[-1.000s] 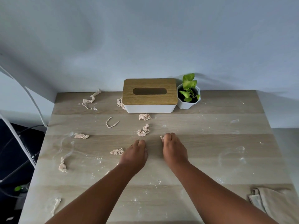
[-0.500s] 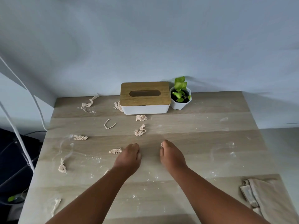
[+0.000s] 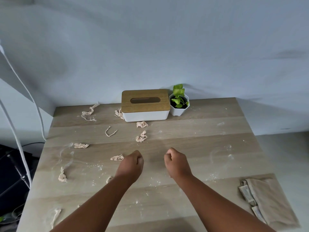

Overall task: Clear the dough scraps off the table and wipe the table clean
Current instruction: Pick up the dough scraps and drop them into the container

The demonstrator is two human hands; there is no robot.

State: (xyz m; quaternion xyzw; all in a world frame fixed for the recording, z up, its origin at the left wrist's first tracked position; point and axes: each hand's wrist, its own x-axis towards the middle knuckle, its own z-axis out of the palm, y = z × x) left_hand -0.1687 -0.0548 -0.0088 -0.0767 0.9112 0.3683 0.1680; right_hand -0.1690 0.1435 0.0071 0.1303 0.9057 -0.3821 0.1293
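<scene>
1. The wooden table (image 3: 192, 131) is floury and unwiped; the folded beige cloth (image 3: 269, 201) lies untouched, well right of the right hand (image 3: 177, 163).
2. Dough scraps (image 3: 141, 136) lie scattered ahead and left of the left hand (image 3: 132, 164); most seem uncollected.
3. Both hands are curled; the right seems to pinch a small scrap, the left's contents I cannot tell.

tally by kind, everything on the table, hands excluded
Dough scraps: 10, from the long strand at the back to the strip at the near edge; one is partly hidden by the left forearm
Tissue box: 1
Potted plant: 1
Folded cloth: 1
Total: 13
</scene>
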